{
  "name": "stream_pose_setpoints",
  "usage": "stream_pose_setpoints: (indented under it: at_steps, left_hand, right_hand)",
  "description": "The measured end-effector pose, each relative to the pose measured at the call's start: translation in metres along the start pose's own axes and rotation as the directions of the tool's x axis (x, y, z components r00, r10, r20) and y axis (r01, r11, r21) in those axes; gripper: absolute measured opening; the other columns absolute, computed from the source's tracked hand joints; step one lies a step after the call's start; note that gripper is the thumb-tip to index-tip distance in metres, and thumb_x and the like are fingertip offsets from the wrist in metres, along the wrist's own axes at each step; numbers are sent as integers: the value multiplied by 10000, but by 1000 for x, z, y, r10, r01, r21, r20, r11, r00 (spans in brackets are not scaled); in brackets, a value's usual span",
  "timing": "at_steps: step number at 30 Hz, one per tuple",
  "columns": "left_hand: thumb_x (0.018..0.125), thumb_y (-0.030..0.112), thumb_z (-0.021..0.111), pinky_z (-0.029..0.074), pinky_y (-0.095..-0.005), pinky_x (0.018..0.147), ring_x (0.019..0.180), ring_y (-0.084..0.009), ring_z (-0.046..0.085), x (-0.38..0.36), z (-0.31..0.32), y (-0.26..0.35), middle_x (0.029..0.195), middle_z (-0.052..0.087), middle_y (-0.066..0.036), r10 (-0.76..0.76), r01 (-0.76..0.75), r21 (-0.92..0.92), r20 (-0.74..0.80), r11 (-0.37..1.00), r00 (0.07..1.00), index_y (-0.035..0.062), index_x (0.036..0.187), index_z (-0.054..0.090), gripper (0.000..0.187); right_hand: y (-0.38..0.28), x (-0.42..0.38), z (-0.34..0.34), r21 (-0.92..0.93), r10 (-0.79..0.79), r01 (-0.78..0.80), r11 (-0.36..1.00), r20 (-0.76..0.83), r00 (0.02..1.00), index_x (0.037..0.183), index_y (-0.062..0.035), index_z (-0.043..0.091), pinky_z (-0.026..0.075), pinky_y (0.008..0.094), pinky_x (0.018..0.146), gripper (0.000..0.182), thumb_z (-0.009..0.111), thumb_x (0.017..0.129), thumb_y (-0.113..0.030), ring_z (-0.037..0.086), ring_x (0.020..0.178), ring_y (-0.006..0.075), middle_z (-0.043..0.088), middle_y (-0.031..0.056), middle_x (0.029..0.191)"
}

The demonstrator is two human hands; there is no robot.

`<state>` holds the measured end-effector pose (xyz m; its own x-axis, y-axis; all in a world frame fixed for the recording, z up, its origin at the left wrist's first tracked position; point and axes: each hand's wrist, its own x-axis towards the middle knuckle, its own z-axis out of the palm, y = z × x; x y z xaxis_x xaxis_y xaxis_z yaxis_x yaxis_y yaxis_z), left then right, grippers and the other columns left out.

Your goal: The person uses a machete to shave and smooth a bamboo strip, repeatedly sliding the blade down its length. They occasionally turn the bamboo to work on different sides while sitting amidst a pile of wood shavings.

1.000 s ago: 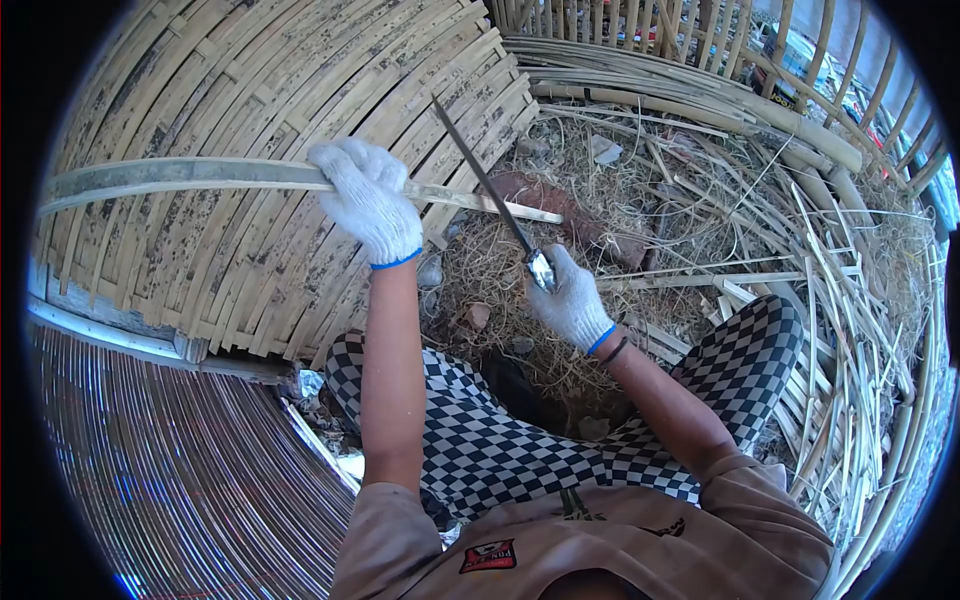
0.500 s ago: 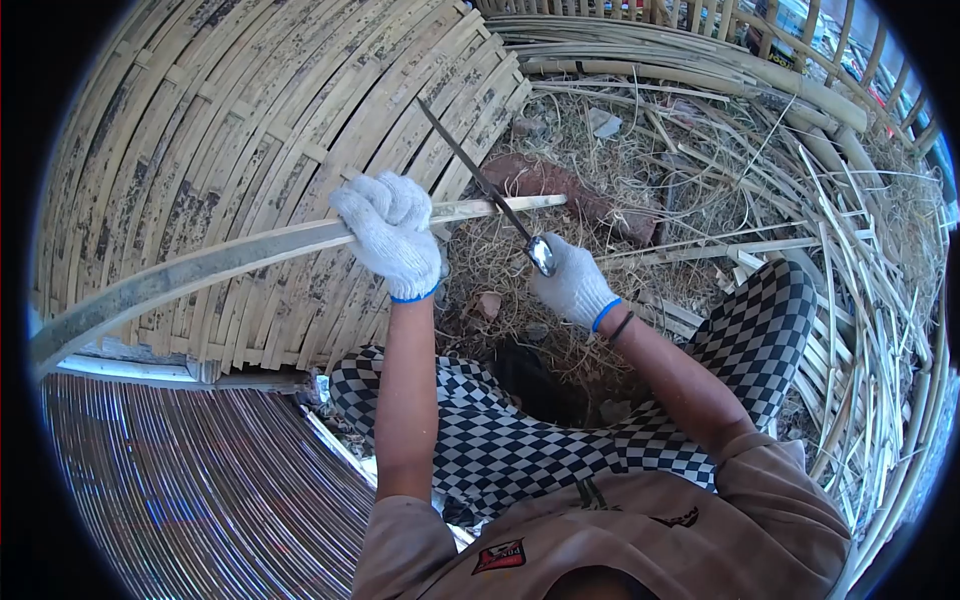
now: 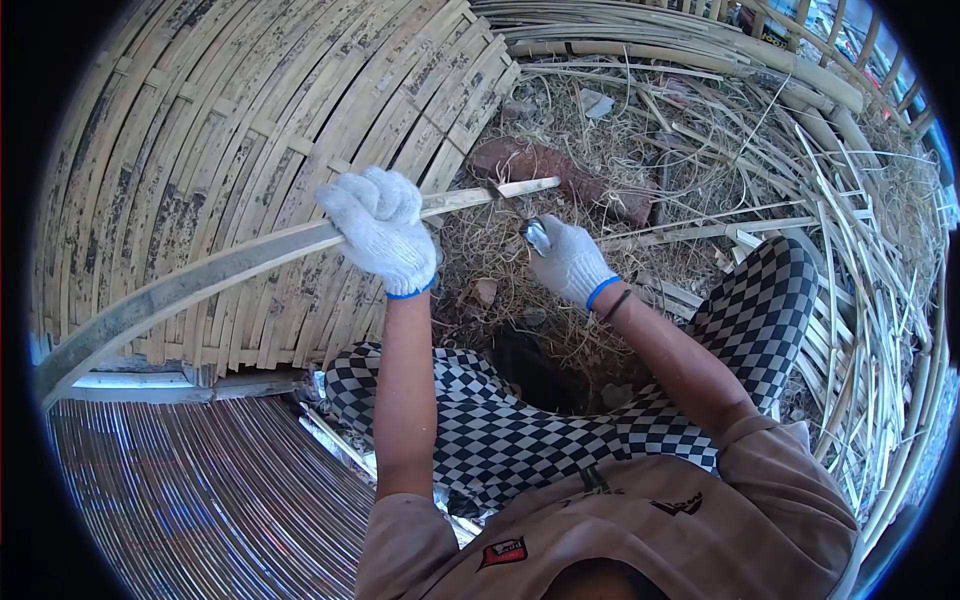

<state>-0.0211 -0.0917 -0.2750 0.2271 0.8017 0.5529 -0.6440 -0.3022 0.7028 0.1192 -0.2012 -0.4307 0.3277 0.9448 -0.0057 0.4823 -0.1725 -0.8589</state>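
Observation:
My left hand, in a white knitted glove with a blue cuff, is closed around a long bamboo strip. The strip curves from the far left edge past this hand to a pale tip over the straw-strewn ground. My right hand, gloved the same way, is closed on the handle of a knife with a shiny metal collar. The blade is foreshortened and hard to make out; its dark part meets the strip near the tip. A reddish-brown block lies behind the strip's tip.
A woven bamboo panel spans the upper left, and a ribbed, slatted surface the lower left. Split bamboo strips heap up on the right. Bamboo poles curve along the back. My legs in checkered trousers are folded below.
The knife has swung from pointing up and left across the strip to a foreshortened angle near the tip. My left hand and the strip have shifted slightly left.

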Motion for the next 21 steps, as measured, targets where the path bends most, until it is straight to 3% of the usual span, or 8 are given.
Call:
stream_pose_setpoints:
  at_steps: [1,6,9,10,13,14,17,21]
  left_hand:
    - [1075,509,469,199,-279,449,499,-114,186,2,-6,0,601,218,38,0,0,0,-22,1000,1000,175,666,293,556]
    - [1084,534,420,182,-288,444,498,-124,162,2,-6,-2,587,211,36,-17,16,-13,-9,1000,1000,172,639,272,593]
    - [1084,539,415,185,-291,449,499,-124,159,0,-4,0,583,210,36,-15,15,3,-5,1000,1000,171,634,276,598]
    - [1084,541,413,187,-291,451,500,-123,158,0,-7,0,582,211,36,-18,18,4,-10,1000,1000,172,633,278,598]
    - [1079,559,414,189,-291,458,508,-121,178,7,-24,2,592,231,34,-43,44,-11,33,999,999,175,654,298,584]
    - [1076,567,415,188,-292,461,512,-120,189,8,-28,2,597,240,33,-59,60,-18,52,998,997,176,665,307,578]
    - [1076,556,420,185,-290,460,509,-121,185,7,-27,3,591,241,30,-50,52,-24,77,998,996,176,658,305,577]
    - [1080,530,426,174,-286,448,501,-120,179,4,-19,2,583,243,27,-41,42,-46,25,998,999,173,649,298,574]
  right_hand:
    - [-9,-4,-5,-61,-5,5,998,0,1000,1076,-19,582,520,542,724,319,668,799,-151,661,848,499,673,284,831]
    - [-36,-14,-6,-2,-221,221,975,-65,973,1073,-52,586,529,548,724,292,684,829,-179,665,843,478,682,247,816]
    - [6,7,8,-45,17,-18,999,-20,1000,1050,-47,622,537,532,726,262,677,822,-163,670,850,473,688,251,836]
    - [33,13,12,68,66,-66,996,-3,998,1004,-35,651,541,520,738,215,661,820,-146,677,853,468,694,254,859]
    - [29,17,15,-59,52,-51,997,25,998,1117,-54,677,556,519,812,280,632,860,-156,697,914,447,719,263,948]
    - [4,14,4,-95,118,-113,989,45,992,1129,-57,661,555,519,820,286,609,863,-151,696,929,445,721,252,931]
    - [-31,3,-4,-72,-52,53,996,5,999,1024,-61,627,538,536,755,215,656,834,-159,684,850,463,700,232,837]
    - [-36,2,3,-59,-195,194,979,-21,981,1046,-82,619,537,536,704,201,647,864,-161,691,796,439,687,214,787]
